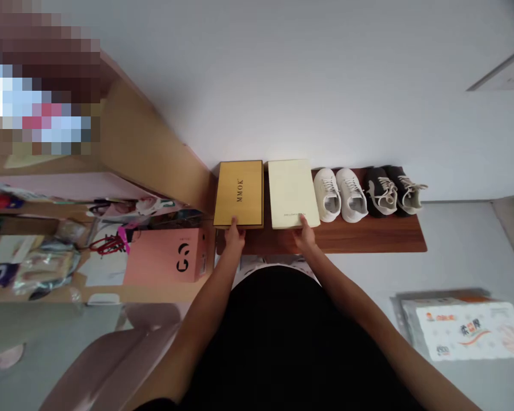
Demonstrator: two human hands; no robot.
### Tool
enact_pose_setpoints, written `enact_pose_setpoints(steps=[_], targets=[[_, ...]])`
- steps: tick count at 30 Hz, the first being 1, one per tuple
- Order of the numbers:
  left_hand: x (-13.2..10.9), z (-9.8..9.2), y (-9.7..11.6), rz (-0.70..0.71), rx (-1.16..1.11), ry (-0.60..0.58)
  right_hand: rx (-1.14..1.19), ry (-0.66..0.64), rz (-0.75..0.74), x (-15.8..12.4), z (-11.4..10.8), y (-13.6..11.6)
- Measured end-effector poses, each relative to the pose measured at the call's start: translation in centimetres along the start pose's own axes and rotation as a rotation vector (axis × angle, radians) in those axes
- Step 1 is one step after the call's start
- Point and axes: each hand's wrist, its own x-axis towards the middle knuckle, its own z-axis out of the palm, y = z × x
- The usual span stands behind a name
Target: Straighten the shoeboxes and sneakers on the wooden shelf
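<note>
— Boxes first: where were they, and where were the hands?

— Two lay flat, side by side on the dark wooden shelf (pixel 368 237) against the wall. The gold box (pixel 239 193) printed MMOK was on the left, the cream box (pixel 292 193) just beside it, a narrow gap between. The left hand (pixel 235 235) rested on the gold box's near edge, the right hand (pixel 305 233) on the cream box's near edge.

— Fingers?

— Laid over the near rims, close together. Whether they were clamped under the edges or only pressed on top, I could not tell; the undersides were hidden.

— What else shared the shelf?

— White sneakers (pixel 340 194) touched or nearly touched the cream box's right side, with dark sneakers (pixel 394 191) beyond them. A pink box (pixel 167 257) stood on the cluttered desk to the left.

— What could have gone wrong?

— In my judgement, each hand had only one short edge. Lifted that way, a box might tip, or its lid part from its base. Pushed right, the cream box would crowd the sneakers.
</note>
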Motion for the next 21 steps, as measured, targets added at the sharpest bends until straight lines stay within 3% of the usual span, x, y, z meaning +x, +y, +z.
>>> enact_pose_setpoints(steps=[2,4,8,10,12,15,21], targets=[[-1.0,-1.1,0.7,0.071,-0.096,-0.033,0.083,0.066,-0.203,-1.3,0.0,-0.8],[-2.0,-2.8,1.5,0.268,-0.076,-0.050,0.020,0.117,-0.402,-2.9,-0.7,-2.2],[-3.2,-6.1,2.3,0.875,0.471,-0.087,-0.536,0.107,-0.802,-6.2,-2.8,-4.1],[-3.0,-7.0,2.0,1.101,0.801,-0.226,-0.854,-0.009,-1.004,-7.2,-3.3,-3.5],[-2.4,-7.1,1.2,1.238,1.052,-0.367,-1.117,-0.162,-1.159,-7.4,-3.3,-2.0],[-0.9,-6.5,-0.6,1.292,1.310,-0.475,-1.437,-0.301,-1.214,-6.2,-2.9,0.6],[2.4,-5.8,-4.1,1.235,1.561,-0.698,-1.839,-0.418,-1.011,-2.4,-2.4,3.4]])
